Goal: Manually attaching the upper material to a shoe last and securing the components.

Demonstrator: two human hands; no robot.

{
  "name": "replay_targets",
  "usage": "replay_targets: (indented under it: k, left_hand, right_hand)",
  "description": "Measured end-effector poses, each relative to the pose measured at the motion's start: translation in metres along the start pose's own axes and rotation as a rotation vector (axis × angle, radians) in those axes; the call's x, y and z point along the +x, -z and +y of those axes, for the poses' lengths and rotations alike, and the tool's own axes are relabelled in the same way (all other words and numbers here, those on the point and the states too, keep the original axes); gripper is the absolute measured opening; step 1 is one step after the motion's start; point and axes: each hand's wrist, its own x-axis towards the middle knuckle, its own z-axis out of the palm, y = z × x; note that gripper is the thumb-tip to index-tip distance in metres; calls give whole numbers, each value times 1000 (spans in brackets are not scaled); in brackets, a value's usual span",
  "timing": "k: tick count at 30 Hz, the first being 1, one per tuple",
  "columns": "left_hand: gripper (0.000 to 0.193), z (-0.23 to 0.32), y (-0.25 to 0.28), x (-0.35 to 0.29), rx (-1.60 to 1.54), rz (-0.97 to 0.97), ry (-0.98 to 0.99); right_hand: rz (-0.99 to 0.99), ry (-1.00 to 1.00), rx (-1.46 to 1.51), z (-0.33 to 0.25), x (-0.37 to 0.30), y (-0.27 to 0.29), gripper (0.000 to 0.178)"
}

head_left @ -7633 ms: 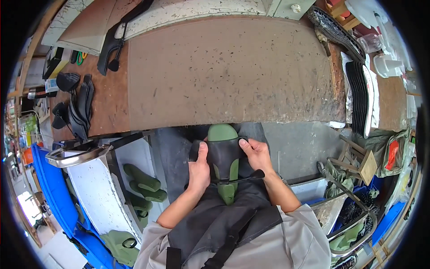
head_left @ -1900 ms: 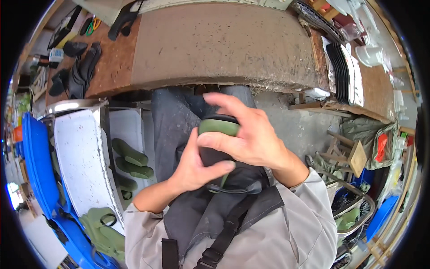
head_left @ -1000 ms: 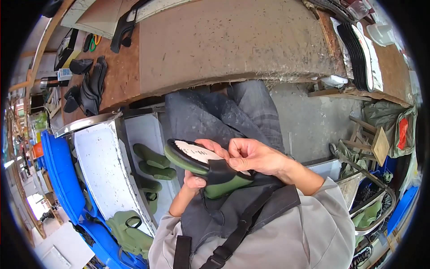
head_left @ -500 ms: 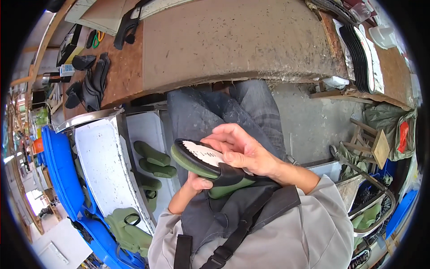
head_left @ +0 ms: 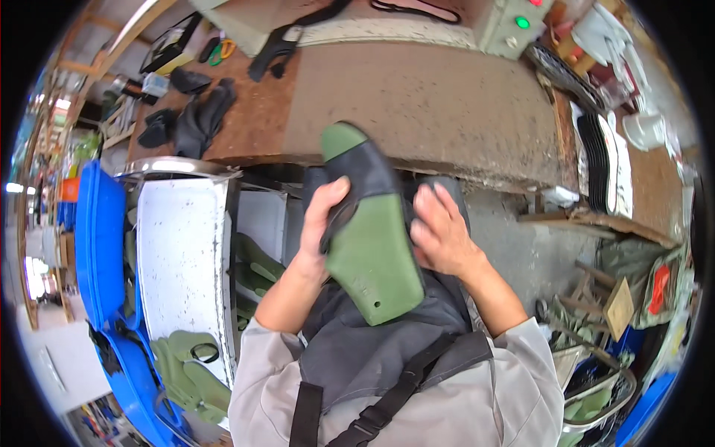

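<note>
A green shoe last (head_left: 378,257) with a black upper band (head_left: 363,175) around its front part is held over my lap, toe pointing away from me. My left hand (head_left: 320,216) grips it from the left side, thumb lying on the black band. On the right of the last is my right hand (head_left: 445,232), slightly blurred, its fingers raised and apart and nothing visible in them. Its thumb side is close to the edge of the last; whether it touches I cannot tell. The sole is turned out of sight.
A brown workbench (head_left: 439,97) spans the front, with black straps (head_left: 205,115) at left and stacked black soles (head_left: 593,164) at right. Beside me stand a white tray (head_left: 182,253), blue bins (head_left: 102,238) and more green lasts (head_left: 190,372). A machine panel (head_left: 508,33) is at the back.
The last has turned from sole-up and sideways to upright with its toe forward. My right hand has come off it to the right side. The view has tilted up toward the bench.
</note>
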Motion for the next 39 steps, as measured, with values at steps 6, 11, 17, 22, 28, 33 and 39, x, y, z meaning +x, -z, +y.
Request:
replay_targets:
  k: [6,11,17,22,28,33,39]
  left_hand:
    - [47,18,-21,20,-214,-152,410]
    - [89,18,49,7,96,-501,466]
    - [91,-8,37,-51,-335,-284,111]
    - [75,-7,54,-66,34,-44,-43]
    - [61,4,78,-78,-603,-242,-172]
    - [29,2,88,-68,10,118,-165]
    - [32,38,34,-20,1761,776,-450]
  right_hand:
    - [128,411,45,-5,81,46,27]
    - [235,5,329,-3,82,59,44]
    - [195,-381,177,-9,63,55,73]
    - [241,-720,470,-11,48,41,70]
    - [350,-983,815,-9,56,38,71]
    - [390,-1096,826,-9,52,33,66]
    - [89,-1206,535,-18,42,19,76]
